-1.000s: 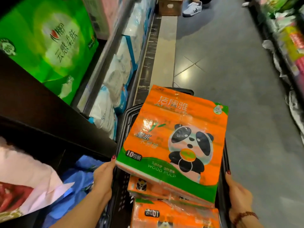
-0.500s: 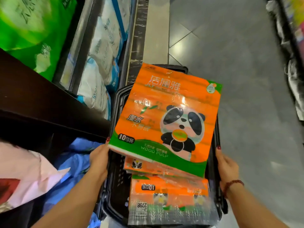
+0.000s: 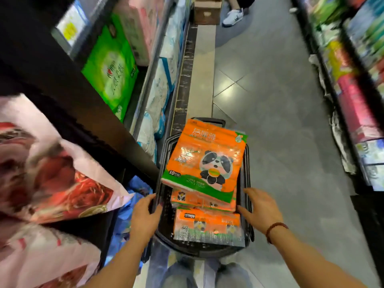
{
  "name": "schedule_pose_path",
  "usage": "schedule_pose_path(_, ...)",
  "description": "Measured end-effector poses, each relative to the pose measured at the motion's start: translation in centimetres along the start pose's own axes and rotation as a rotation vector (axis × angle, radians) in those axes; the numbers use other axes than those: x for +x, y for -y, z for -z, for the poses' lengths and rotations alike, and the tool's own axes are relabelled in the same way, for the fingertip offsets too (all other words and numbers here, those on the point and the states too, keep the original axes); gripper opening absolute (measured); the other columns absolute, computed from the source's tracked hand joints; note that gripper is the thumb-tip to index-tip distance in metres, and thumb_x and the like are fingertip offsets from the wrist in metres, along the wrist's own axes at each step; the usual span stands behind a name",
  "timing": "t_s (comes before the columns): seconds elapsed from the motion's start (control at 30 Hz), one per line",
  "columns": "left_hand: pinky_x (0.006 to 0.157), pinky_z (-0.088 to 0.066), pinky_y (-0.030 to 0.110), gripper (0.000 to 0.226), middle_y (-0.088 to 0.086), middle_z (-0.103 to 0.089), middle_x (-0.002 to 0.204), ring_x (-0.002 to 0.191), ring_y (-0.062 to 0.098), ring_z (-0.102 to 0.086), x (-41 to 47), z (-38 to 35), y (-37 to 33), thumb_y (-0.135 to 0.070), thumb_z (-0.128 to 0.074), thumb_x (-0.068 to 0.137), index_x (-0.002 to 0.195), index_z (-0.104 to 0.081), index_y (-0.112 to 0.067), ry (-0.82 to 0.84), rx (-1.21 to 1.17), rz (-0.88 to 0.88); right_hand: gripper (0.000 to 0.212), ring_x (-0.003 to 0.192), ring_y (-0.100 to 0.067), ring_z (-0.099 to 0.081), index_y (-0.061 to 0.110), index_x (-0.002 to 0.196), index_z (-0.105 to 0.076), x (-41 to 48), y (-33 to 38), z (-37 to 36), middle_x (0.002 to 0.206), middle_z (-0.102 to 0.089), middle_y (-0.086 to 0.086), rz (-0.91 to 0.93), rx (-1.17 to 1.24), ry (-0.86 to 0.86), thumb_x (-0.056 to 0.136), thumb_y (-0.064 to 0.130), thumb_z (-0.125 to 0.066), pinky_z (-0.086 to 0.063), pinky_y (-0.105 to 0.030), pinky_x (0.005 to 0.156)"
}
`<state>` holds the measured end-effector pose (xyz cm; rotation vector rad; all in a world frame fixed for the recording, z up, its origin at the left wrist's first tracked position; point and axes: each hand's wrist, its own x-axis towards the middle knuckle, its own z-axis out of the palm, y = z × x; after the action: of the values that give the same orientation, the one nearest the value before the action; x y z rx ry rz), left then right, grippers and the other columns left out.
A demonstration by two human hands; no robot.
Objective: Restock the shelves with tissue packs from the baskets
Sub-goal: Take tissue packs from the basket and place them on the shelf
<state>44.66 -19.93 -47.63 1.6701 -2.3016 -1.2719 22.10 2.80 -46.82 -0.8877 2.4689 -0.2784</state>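
Hands: left hand (image 3: 145, 217) resting on the left rim of the black basket (image 3: 197, 248), fingers loosely bent; right hand (image 3: 259, 210) spread wide just beside the right rim, bracelet (image 3: 275, 230) at the wrist; neither holding a pack.
Change: a second ago, raised clear of the basket between both palms; half a second ago, sinking; now released and lying on the stack.
Meaning: by the look of it, set back down rather than shelved, with this pack's restocking not yet done; possibly a fresh grip, or a shift of the basket, to follow.
Top pack: orange panda pack (image 3: 205, 161), uppermost in the basket on the aisle floor (image 3: 270, 121), lying on more orange packs (image 3: 207, 225).
Facing: printed face up, brand lettering at the far end, green band toward the person, panda upright to the wearer.
Long axis: along the basket's length and down the aisle, far end skewed slightly right.
Surroundings: dark shelf edge (image 3: 83, 113) at left, green packs (image 3: 110, 69) beyond; pink bag (image 3: 41, 173) at near left, blurred.
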Motion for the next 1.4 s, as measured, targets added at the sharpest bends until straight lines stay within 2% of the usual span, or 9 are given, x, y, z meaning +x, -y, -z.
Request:
schedule_pose_path(0.07,0.08,-0.04,0.034,0.039,0.009,-0.061,0.097,0.103,0.03,-0.057,-3.6,1.6,-1.4,-0.028,-0.067,0.08,0.115,-0.064,-0.012,0.037,0.097,-0.099,0.059,0.121,-0.026,-0.051,0.015,0.135,-0.051,-1.4,1.9,2.1,0.131,-0.057,-0.006,0.097,0.003,-0.031,0.085,0.044,-0.065,-0.039,-0.036,0.101)
schedule_pose_path(0.13,0.085,-0.038,0.032,0.048,0.007,-0.062,0.108,0.109,0.026,-0.053,-6.7,3.1,-2.6,-0.041,-0.06,0.075,0.116,-0.062,-0.015,0.038,0.146,-0.18,0.059,0.125,-0.022,-0.047,0.019,0.137,-0.048,-2.6,3.6,4.1,0.135,-0.054,-0.002,0.185,0.01,-0.037,0.087,0.047,-0.061,-0.038,-0.034,0.104)
schedule_pose_path(0.37,0.097,-0.047,0.039,0.056,0.005,-0.061,0.124,0.116,0.027,-0.055,-17.2,6.8,-3.6,-0.044,-0.049,0.078,0.124,-0.061,-0.014,-0.205,0.247,-0.267,0.06,0.126,-0.025,-0.044,0.019,0.136,-0.048,-6.3,8.4,8.1,0.136,-0.051,-0.001,0.58,-0.151,0.029,0.087,0.054,-0.045,-0.034,-0.036,0.105)
schedule_pose_path(0.5,0.087,-0.053,0.037,0.055,0.007,-0.064,0.119,0.109,0.027,-0.061,-25.2,8.0,-1.4,-0.043,-0.049,0.078,0.12,-0.064,-0.012,-0.388,0.268,-0.136,0.057,0.136,-0.021,-0.031,0.026,0.143,-0.036,-8.8,12.8,8.5,0.146,-0.039,0.005,0.805,-0.208,0.11,0.092,0.049,-0.048,-0.025,-0.036,0.111)
schedule_pose_path(0.63,0.074,-0.056,0.031,0.051,0.008,-0.069,0.107,0.094,0.027,-0.068,-33.3,8.4,1.7,-0.044,-0.05,0.074,0.111,-0.068,-0.014,-0.513,0.28,0.059,0.057,0.134,-0.018,-0.034,0.026,0.141,-0.04,-13.0,17.6,6.6,0.143,-0.043,0.006,1.092,-0.242,0.186,0.091,0.049,-0.052,-0.026,-0.034,0.11)
schedule_pose_path(0.87,0.086,-0.052,0.039,0.059,0.009,-0.061,0.125,0.115,0.029,-0.058,-49.3,5.8,7.5,-0.052,-0.042,0.082,0.125,-0.06,-0.016,-0.753,0.259,0.453,0.054,0.104,-0.033,-0.06,0.013,0.116,-0.064,-25.8,24.3,0.6,0.111,-0.066,-0.007,1.526,-0.278,0.313,0.077,0.051,-0.06,-0.049,-0.044,0.085)
schedule_pose_path(1.03,0.09,-0.05,0.038,0.052,0.009,-0.059,0.129,0.117,0.028,-0.057,-62.2,2.3,9.8,-0.041,-0.06,0.082,0.128,-0.058,-0.015,-0.931,0.253,0.681,0.059,0.097,-0.029,-0.064,0.014,0.113,-0.065,-38.3,25.0,-3.8,0.109,-0.068,-0.004,1.808,-0.353,0.402,0.078,0.058,-0.049,-0.052,-0.04,0.082)
schedule_pose_path(1.23,0.093,-0.049,0.036,0.051,0.005,-0.059,0.128,0.118,0.024,-0.055,-79.8,-3.5,11.8,-0.042,-0.057,0.083,0.127,-0.058,-0.016,-1.05,0.271,0.891,0.057,0.128,-0.023,-0.044,0.023,0.136,-0.048,-56.4,22.3,-7.5,0.14,-0.05,0.001,2.062,-0.398,0.493,0.087,0.052,-0.057,-0.03,-0.035,0.107)
schedule_pose_path(1.4,0.087,-0.052,0.034,0.048,0.002,-0.062,0.122,0.111,0.023,-0.059,-92.5,-8.6,14.3,-0.039,-0.063,0.078,0.121,-0.062,-0.018,-1.096,0.222,1.081,0.054,0.123,-0.022,-0.046,0.024,0.134,-0.05,-68.2,21.0,-10.9,0.135,-0.053,0.003,2.281,-0.385,0.531,0.088,0.053,-0.05,-0.031,-0.034,0.104)
